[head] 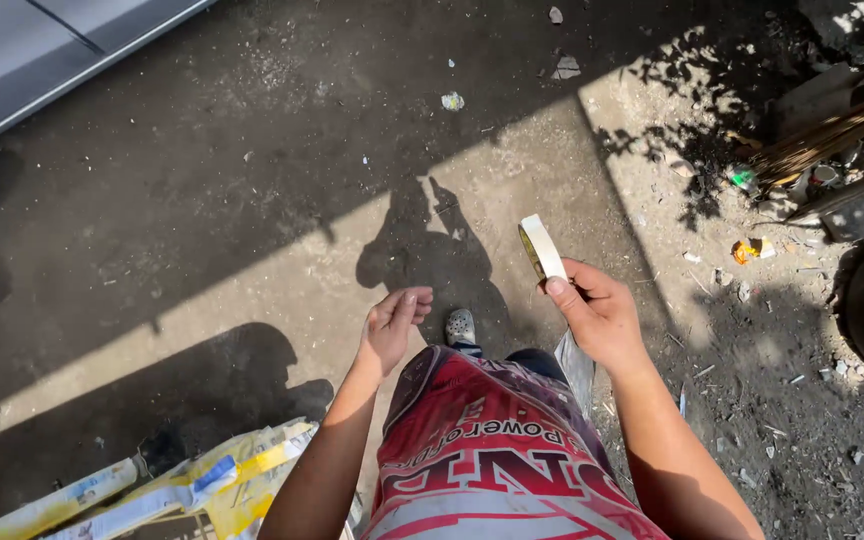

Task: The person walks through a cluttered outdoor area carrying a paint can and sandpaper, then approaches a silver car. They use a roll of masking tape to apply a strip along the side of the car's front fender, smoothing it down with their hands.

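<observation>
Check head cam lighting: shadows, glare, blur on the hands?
Head view: hard sunlight, with deep shadow across the upper ground and lower left; right hand holding the tape roll is sunlit and sharp; left hand, empty, is lit too; the person's shadow falls ahead; no motion blur, slight wide-angle distortion.

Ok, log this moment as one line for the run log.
right hand: grips tape roll | left hand: empty, fingers loosely curled | ground: concrete, half shaded | lower left: taped paper

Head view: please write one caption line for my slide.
Right hand holds a roll of tape; empty left hand open above sunlit concrete ground.
</observation>
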